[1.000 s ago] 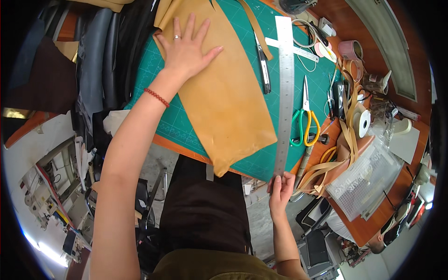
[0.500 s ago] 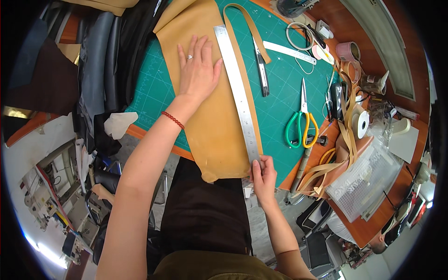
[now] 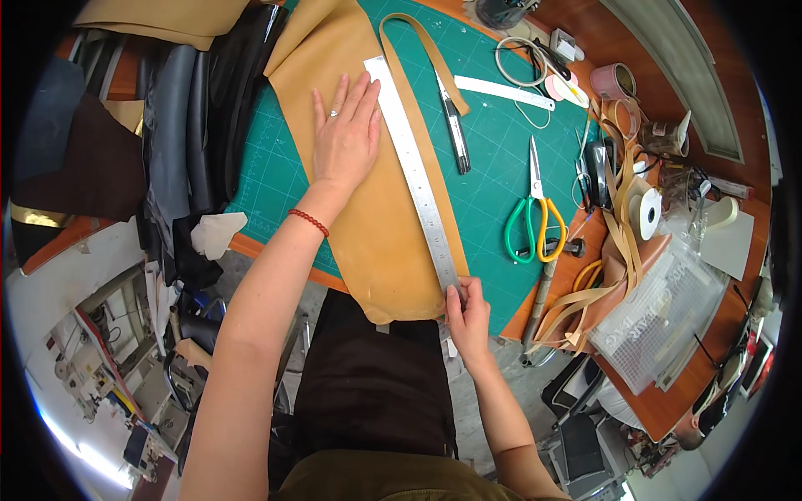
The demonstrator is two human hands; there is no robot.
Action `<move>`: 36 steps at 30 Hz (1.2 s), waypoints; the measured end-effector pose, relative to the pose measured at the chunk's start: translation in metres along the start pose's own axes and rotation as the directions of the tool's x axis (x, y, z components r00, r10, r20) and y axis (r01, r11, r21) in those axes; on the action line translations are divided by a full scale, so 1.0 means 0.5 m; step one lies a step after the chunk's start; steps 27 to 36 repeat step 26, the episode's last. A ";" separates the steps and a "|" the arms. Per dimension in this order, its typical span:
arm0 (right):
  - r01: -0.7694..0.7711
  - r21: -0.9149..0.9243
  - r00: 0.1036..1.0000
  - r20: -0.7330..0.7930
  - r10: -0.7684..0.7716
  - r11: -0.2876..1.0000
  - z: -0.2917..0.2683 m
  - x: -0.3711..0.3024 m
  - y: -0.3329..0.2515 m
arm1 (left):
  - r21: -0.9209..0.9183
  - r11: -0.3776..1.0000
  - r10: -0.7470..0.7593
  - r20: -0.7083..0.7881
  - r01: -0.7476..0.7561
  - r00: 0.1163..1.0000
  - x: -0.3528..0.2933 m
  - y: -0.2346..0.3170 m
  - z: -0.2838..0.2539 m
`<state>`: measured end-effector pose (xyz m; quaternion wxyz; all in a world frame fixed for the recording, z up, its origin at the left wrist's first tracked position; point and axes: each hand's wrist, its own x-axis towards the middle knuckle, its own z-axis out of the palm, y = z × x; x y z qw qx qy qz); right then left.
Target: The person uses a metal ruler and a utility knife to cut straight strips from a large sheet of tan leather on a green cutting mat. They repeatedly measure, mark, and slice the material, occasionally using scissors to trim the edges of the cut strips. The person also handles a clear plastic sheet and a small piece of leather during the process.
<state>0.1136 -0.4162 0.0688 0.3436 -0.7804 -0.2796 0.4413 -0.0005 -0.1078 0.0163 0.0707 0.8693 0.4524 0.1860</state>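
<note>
A large piece of tan leather (image 3: 347, 242) lies over the mat, its near end hanging past the table edge. Along its right side rests a long steel ruler (image 3: 413, 175), set slightly in from the leather's edge. My left hand (image 3: 344, 142) presses flat on the leather with fingers stretched out, the fingertips reaching the ruler's left edge near its far end. At the near end, my right hand (image 3: 469, 317) grips the ruler between thumb and fingers. A narrow tan leather strip (image 3: 422, 37) curves beyond the ruler, beside a utility knife (image 3: 455, 134).
On the green cutting mat (image 3: 493, 200) lie scissors (image 3: 536, 209) with green and yellow handles and a short ruler (image 3: 504, 91). Straps, a white spool (image 3: 646, 214) and a clear plastic sheet (image 3: 656, 317) crowd the right. Dark leather rolls (image 3: 180, 125) stand at left.
The ruler's far end has shifted a little toward me and inward on the leather. My left fingertips have come up against its edge. My right hand keeps its grip; the whole view shifted slightly.
</note>
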 end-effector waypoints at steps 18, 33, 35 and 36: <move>0.038 -0.024 0.999 -0.001 -0.038 0.999 -0.009 0.005 -0.003 | 0.044 0.999 -0.011 0.079 0.008 0.997 0.006 0.002 -0.003; -0.086 -0.083 0.994 0.062 0.091 0.993 -0.074 -0.080 0.051 | 0.064 0.998 -0.007 0.078 0.002 0.997 0.007 0.001 0.001; -0.086 -0.083 0.994 0.062 0.091 0.993 -0.074 -0.080 0.051 | 0.064 0.998 -0.007 0.078 0.002 0.997 0.007 0.001 0.001; -0.086 -0.083 0.994 0.062 0.091 0.993 -0.074 -0.080 0.051 | 0.064 0.998 -0.007 0.078 0.002 0.997 0.007 0.001 0.001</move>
